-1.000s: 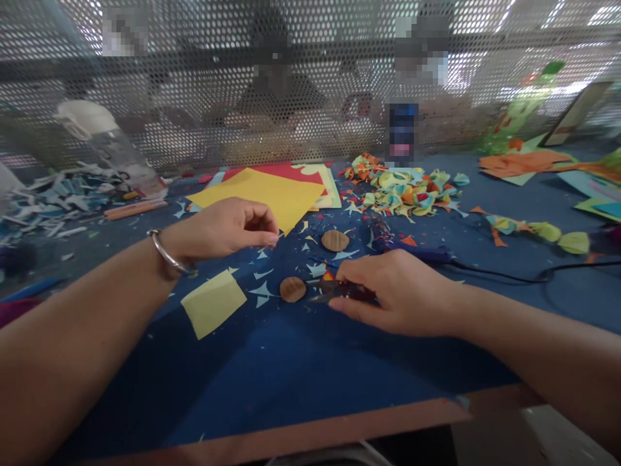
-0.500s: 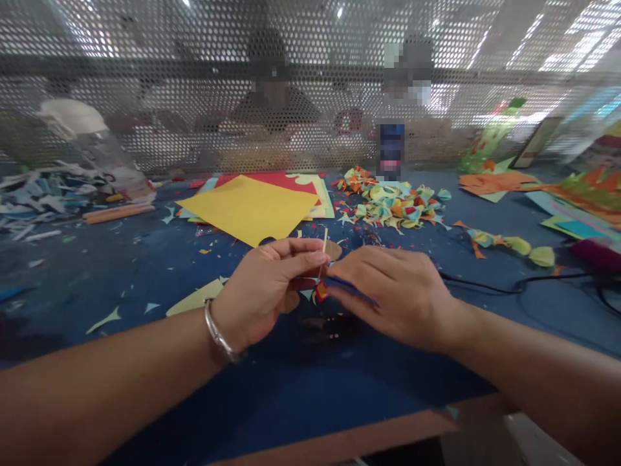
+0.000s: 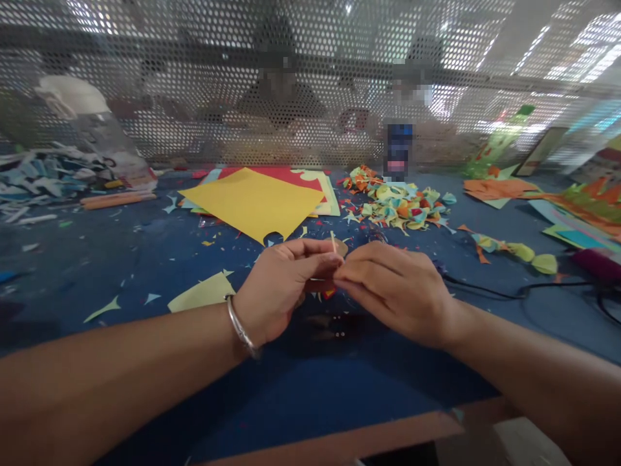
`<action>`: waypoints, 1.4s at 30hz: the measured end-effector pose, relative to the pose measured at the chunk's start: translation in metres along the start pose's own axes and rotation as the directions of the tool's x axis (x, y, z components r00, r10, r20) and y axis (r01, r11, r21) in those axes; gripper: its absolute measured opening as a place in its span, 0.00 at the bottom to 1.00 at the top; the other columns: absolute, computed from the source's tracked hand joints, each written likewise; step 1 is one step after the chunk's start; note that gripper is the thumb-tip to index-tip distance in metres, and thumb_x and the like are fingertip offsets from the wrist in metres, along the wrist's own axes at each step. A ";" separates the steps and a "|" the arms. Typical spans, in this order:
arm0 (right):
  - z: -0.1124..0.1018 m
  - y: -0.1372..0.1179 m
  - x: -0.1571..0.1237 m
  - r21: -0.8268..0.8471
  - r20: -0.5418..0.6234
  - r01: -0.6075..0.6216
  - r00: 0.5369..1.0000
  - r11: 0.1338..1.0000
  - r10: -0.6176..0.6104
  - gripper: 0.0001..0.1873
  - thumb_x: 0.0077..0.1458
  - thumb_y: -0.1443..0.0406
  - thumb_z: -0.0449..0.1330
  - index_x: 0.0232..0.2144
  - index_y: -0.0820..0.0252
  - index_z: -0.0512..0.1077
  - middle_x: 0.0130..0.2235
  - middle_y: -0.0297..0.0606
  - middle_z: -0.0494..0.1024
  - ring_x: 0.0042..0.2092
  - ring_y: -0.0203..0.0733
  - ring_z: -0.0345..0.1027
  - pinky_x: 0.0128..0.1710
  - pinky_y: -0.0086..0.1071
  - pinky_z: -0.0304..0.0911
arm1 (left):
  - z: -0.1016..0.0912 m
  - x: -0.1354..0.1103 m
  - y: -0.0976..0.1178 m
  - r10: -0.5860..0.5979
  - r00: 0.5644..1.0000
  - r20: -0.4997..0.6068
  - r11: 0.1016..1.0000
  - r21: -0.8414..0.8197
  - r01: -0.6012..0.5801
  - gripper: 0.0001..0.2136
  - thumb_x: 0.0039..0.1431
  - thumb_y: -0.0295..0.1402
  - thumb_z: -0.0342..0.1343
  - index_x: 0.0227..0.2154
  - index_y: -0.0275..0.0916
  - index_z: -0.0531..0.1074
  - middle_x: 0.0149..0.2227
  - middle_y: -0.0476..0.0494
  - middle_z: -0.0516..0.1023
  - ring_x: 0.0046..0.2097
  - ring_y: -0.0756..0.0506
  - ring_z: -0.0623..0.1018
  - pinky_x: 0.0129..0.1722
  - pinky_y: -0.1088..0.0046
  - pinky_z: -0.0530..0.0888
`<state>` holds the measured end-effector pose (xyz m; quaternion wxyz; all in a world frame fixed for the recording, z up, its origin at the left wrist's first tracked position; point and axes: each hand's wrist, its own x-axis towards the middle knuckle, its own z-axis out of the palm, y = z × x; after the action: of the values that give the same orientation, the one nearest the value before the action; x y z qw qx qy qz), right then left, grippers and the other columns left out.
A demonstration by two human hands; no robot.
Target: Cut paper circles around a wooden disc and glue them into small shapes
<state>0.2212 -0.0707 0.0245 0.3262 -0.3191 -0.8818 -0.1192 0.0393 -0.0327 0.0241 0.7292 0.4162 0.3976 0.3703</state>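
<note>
My left hand [image 3: 281, 288], with a silver bangle on its wrist, pinches a thin wooden stick [image 3: 333, 243] that points up between its fingertips. My right hand [image 3: 392, 288] is closed and meets the left one fingertip to fingertip over the blue table [image 3: 145, 272]. A small red and yellow paper piece [image 3: 328, 293] shows just below the two hands. What the right fingers hold is hidden. A round brown disc [image 3: 341, 246] lies right behind the fingertips.
A yellow sheet [image 3: 252, 202] lies on red and pale sheets behind the hands. A pile of coloured paper scraps [image 3: 402, 202] sits at the back right, a black cable [image 3: 509, 285] runs right, a pale yellow piece [image 3: 201, 294] lies left. A perforated metal screen [image 3: 194, 77] closes the back, with people behind it.
My left hand has come in from the left with the stick. My right hand has risen off the table to meet it, and both now touch at the fingertips.
</note>
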 end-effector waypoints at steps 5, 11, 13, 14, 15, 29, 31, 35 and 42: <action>0.000 0.003 0.003 0.245 -0.045 -0.233 0.967 0.941 0.251 0.02 0.62 0.69 0.60 0.36 0.58 0.73 0.37 0.37 0.77 0.40 0.38 0.72 0.43 0.33 0.69 | -0.002 0.004 0.003 -0.019 1.000 -0.015 0.992 0.123 0.021 0.06 0.53 0.32 0.67 0.28 0.37 0.76 0.25 0.48 0.79 0.25 0.51 0.78 0.24 0.78 0.70; 0.001 0.006 0.004 0.342 -0.010 -0.375 0.915 0.861 0.403 0.03 0.62 0.68 0.61 0.34 0.57 0.73 0.41 0.37 0.78 0.42 0.38 0.72 0.38 0.31 0.69 | -0.003 0.003 0.000 0.008 0.997 0.078 0.976 0.218 -0.025 0.06 0.52 0.33 0.67 0.26 0.35 0.78 0.27 0.45 0.80 0.29 0.51 0.78 0.30 0.78 0.73; 0.002 0.006 0.003 0.382 0.025 -0.405 0.903 0.831 0.429 0.02 0.62 0.68 0.61 0.34 0.58 0.74 0.41 0.37 0.79 0.41 0.37 0.73 0.37 0.30 0.68 | -0.003 0.003 -0.001 0.004 0.996 0.094 0.966 0.256 -0.028 0.06 0.52 0.33 0.66 0.27 0.36 0.79 0.27 0.45 0.80 0.30 0.51 0.78 0.31 0.78 0.73; 0.002 0.005 0.003 0.396 0.045 -0.424 0.895 0.815 0.444 0.02 0.62 0.67 0.61 0.35 0.58 0.74 0.40 0.36 0.79 0.41 0.36 0.73 0.37 0.29 0.68 | -0.003 0.002 -0.002 0.009 0.994 0.107 0.963 0.267 -0.037 0.05 0.53 0.33 0.65 0.27 0.36 0.79 0.28 0.45 0.80 0.30 0.51 0.78 0.31 0.77 0.73; 0.002 0.005 0.003 0.406 0.062 -0.441 0.887 0.800 0.458 0.02 0.62 0.67 0.61 0.35 0.58 0.74 0.39 0.36 0.79 0.40 0.36 0.73 0.37 0.29 0.68 | -0.004 0.002 -0.002 0.017 0.992 0.122 0.961 0.272 -0.049 0.05 0.52 0.33 0.65 0.27 0.37 0.79 0.28 0.46 0.80 0.31 0.51 0.78 0.32 0.77 0.73; 0.002 0.001 0.004 0.415 0.038 -0.503 0.842 0.758 0.538 0.03 0.58 0.67 0.64 0.33 0.59 0.73 0.32 0.32 0.77 0.30 0.31 0.69 0.28 0.25 0.65 | 0.000 -0.005 -0.001 -0.078 0.986 0.145 0.983 0.175 0.052 0.08 0.53 0.35 0.65 0.26 0.36 0.77 0.28 0.46 0.80 0.31 0.50 0.80 0.32 0.77 0.75; 0.001 0.001 0.004 0.423 0.041 -0.509 0.837 0.749 0.546 0.03 0.58 0.68 0.64 0.33 0.59 0.73 0.32 0.31 0.77 0.30 0.31 0.69 0.28 0.25 0.66 | 0.000 -0.006 -0.001 -0.079 0.986 0.145 0.975 0.215 0.047 0.08 0.51 0.36 0.66 0.27 0.36 0.77 0.28 0.46 0.80 0.30 0.50 0.79 0.30 0.77 0.73; 0.001 0.002 0.005 0.453 0.058 -0.522 0.826 0.723 0.560 0.03 0.58 0.67 0.65 0.33 0.59 0.73 0.32 0.32 0.78 0.28 0.30 0.69 0.27 0.24 0.66 | 0.001 -0.008 -0.001 -0.086 0.990 0.112 0.951 0.304 0.048 0.08 0.51 0.35 0.66 0.26 0.37 0.76 0.26 0.46 0.80 0.27 0.51 0.77 0.27 0.78 0.72; 0.001 0.006 0.002 0.546 0.083 -0.537 0.798 0.642 0.597 0.07 0.62 0.62 0.62 0.38 0.60 0.75 0.34 0.33 0.78 0.28 0.30 0.71 0.27 0.24 0.68 | -0.002 -0.007 -0.003 -0.083 0.985 0.149 0.937 0.348 0.026 0.10 0.55 0.40 0.64 0.27 0.37 0.76 0.28 0.45 0.81 0.28 0.51 0.77 0.28 0.78 0.72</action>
<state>0.2232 -0.0647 0.0254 0.4692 -0.4663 -0.7145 0.2279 0.0352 -0.0391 0.0224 0.6847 0.5549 0.4072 0.2397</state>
